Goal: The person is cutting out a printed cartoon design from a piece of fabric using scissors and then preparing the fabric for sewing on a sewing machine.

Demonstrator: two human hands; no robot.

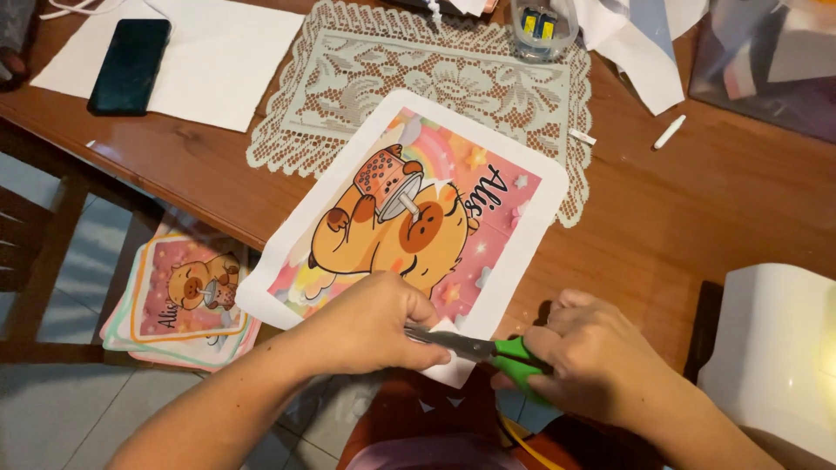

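Right hand grips green-handled scissors, blades at the near corner of the printed cartoon sheet overhanging the desk; left hand fingers pinch that corner right beside the blades, risking a nick, or a slip cutting into the picture; lace doily beyond

**Background items on and around the brown wooden table**

Cream lace doily lay at centre top. Black smartphone sat on a white paper sheet at top left. Clear plastic container stood at the doily's far edge. Small white cap-like stick lay right of it. White rounded machine was at right edge. Stack of printed cartoon cards lay below the table, left.
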